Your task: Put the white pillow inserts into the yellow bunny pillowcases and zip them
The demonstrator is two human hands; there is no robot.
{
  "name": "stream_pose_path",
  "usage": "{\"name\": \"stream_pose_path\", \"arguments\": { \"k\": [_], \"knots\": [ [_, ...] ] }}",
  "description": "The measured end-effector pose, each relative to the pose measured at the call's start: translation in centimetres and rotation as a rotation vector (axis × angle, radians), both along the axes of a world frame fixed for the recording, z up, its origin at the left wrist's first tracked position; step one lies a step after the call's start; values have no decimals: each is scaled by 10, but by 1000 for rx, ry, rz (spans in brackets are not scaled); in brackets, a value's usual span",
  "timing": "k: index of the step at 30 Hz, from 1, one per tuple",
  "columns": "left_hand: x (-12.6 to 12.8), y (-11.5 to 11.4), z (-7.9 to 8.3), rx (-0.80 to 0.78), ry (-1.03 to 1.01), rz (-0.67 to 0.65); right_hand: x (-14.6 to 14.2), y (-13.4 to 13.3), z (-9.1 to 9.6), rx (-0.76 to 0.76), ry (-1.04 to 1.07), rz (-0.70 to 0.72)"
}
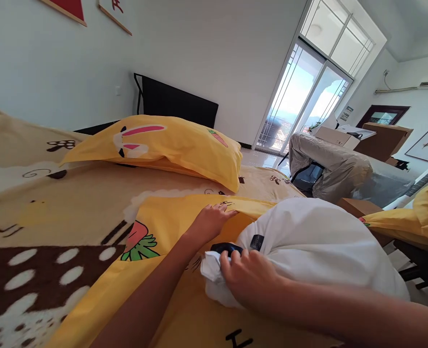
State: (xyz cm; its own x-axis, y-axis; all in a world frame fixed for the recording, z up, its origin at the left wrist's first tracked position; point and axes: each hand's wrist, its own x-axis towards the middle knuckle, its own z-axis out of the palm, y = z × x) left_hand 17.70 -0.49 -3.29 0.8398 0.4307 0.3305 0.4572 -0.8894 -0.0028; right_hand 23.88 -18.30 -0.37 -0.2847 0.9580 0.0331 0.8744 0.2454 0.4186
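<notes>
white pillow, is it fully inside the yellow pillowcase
No, the white pillow lies mostly bare outside the yellow pillowcase, its corner gripped by the right hand.

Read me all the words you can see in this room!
No text reads clearly.
Black tag on the pillow: too small.
Sign by the window: too blurred.
Red character on the wall picture: cut off.
Black marks on the pillowcase: cut off.

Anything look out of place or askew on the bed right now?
The white pillow lies bare on the yellow pillowcase, its corner bunched in the right hand; the left hand rests on the case's edge.
</notes>
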Motion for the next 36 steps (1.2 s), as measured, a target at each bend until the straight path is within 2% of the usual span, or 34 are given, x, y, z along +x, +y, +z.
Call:
{"name": "stream_pose_path", "arguments": {
  "k": [4, 8, 13, 15, 18, 23, 29, 32, 36],
  "knots": [
    [-14, -2, 18, -100, 27, 25, 24, 34, 39, -200, -8, 46],
    [-34, -8, 36, -229, 129, 134, 36, 67, 50, -247, 15, 52],
    [-50, -20, 54, -322, 313, 316, 39, 87, 43, -186, 34, -17],
    [-53, -24, 59, -337, 348, 344, 37, 87, 37, -177, 32, -33],
    [-53, -29, 64, -336, 353, 346, 28, 76, 23, -193, 0, 16],
    [-52, -42, 65, -337, 287, 285, 16, 60, 6, -266, 28, 126],
    [-40, -68, 65, -318, 217, 250, 22, 79, -9, -189, 158, 98],
    [-31, -66, 59, -256, 268, 263, 26, 85, -15, -162, 210, 83],
    [-30, -52, 53, -187, 333, 274, 31, 85, -4, -151, 227, 88]
  ]
}}
